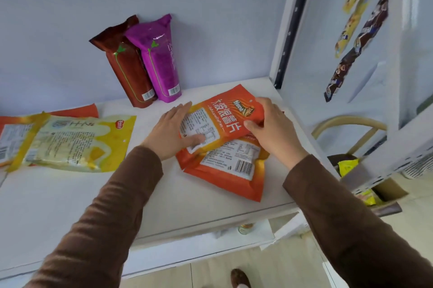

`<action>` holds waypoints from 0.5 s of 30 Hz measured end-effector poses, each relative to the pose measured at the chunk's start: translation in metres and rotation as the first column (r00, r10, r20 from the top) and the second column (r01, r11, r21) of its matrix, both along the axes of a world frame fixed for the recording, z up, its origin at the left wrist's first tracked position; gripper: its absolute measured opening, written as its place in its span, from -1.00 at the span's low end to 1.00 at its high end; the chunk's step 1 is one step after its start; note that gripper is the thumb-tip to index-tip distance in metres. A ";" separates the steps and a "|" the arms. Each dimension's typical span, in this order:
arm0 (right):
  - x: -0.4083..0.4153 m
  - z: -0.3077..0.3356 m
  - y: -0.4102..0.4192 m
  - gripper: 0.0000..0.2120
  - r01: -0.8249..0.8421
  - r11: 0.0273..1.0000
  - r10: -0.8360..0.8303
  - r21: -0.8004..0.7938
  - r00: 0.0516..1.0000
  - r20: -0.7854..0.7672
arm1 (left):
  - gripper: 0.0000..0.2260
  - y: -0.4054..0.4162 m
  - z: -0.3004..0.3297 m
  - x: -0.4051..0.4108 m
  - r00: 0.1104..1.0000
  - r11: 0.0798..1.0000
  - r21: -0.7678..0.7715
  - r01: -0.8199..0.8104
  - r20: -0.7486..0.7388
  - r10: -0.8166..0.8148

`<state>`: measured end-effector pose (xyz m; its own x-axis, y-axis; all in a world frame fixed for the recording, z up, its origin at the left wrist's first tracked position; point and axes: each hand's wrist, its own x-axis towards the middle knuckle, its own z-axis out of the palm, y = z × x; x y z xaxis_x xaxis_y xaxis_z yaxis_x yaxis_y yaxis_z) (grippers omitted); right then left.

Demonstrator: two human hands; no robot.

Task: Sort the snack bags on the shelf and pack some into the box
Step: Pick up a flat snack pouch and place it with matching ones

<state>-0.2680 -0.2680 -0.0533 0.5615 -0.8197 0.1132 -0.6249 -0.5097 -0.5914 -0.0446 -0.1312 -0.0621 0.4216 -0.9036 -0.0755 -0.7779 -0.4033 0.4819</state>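
Near the shelf's [70,205] right front edge, both hands work the top orange bag [225,119]: left hand [174,132] lies flat on its label, right hand [269,124] pinches its far edge. It's glossy and slick, lying skewed over a second orange bag [229,170], so a careless lift could drag that one off the edge.

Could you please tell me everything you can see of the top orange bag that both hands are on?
The top orange bag is a glossy, flat foil-like pouch, orange with a yellow edge, white characters, a small logo and a white printed panel. It lies tilted on a second orange bag on the white shelf. The left hand rests flat on its panel end; the right hand grips its other end, thumb on top.
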 end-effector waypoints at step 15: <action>0.028 0.021 -0.012 -0.51 -0.204 0.920 -0.129 0.335 0.648 0.751 | -0.72 0.026 0.036 -0.016 0.807 0.936 -0.189 -0.296 -0.574 0.140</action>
<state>-0.2400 -0.2804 -0.0322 0.4483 -0.8685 0.2115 0.1334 -0.1690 -0.9765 -0.0609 -0.1056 -0.0260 0.5695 -0.8114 -0.1314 -0.2618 -0.3306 0.9067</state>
